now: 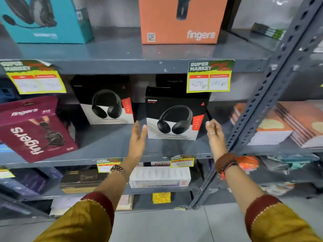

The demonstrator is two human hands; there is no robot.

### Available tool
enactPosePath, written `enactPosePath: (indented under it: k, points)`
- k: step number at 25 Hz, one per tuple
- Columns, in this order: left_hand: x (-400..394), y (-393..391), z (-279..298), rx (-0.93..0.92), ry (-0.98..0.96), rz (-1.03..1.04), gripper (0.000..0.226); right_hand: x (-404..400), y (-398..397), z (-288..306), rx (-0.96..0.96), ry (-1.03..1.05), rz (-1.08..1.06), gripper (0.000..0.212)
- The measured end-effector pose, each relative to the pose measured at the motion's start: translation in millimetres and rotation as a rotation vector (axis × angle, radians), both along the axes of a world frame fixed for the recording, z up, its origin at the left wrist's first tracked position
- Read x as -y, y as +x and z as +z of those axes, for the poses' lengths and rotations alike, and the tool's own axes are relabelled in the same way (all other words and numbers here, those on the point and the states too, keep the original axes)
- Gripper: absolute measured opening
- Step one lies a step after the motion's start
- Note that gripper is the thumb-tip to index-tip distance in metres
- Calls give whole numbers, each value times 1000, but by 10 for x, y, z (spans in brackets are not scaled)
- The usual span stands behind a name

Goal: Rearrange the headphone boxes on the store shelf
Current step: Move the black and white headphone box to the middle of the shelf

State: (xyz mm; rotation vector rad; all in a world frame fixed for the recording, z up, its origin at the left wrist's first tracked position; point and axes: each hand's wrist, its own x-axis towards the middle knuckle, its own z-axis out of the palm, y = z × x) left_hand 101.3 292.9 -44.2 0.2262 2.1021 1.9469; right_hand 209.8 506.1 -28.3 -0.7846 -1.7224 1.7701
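Observation:
A black-and-white headphone box (176, 114) stands upright near the front of the middle shelf (108, 154). My left hand (138, 138) is flat and open just beside the box's left edge, fingertips at its lower corner. My right hand (214, 131) is open beside its right edge, fingers near the side, not clearly gripping. A second, matching black box (104, 100) stands further back to the left. A maroon "fingers" box (33, 128) leans tilted at the far left. More dark boxes sit behind, partly hidden.
The upper shelf carries a teal headset box (43, 20) and an orange "fingers" box (180, 21). Yellow price tags (209, 77) hang from the shelf edge. A slanted perforated steel upright (262, 102) stands just right of my right hand. Stacked books (279, 123) lie beyond it.

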Motion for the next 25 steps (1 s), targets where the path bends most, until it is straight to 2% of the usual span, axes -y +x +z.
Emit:
enactPosePath:
  k: [6,9,11,18,21,25]
  points:
    - [-203,-536,-98,-14,-195,-97,83,-286,-423,-106,97,32,149,97]
    - [-283,-762,-141,-21,-206,-129,89,-348,-490,-115,155,41,193,71]
    - [-334,-871,-189,-38,-198,-125,85,-415,-546,-139,196,49,230,62]
    - [-407,-846,-203,-5,-120,-107,68,-445,-565,-96,249,133,259,53]
    - [-288,-575,-110,-16,-194,-66,63,-400,-360,-72,293,200,204,45]
    - [-41,-124,-25,8,-281,-47,74,-229,137,-62,370,302,107,42]
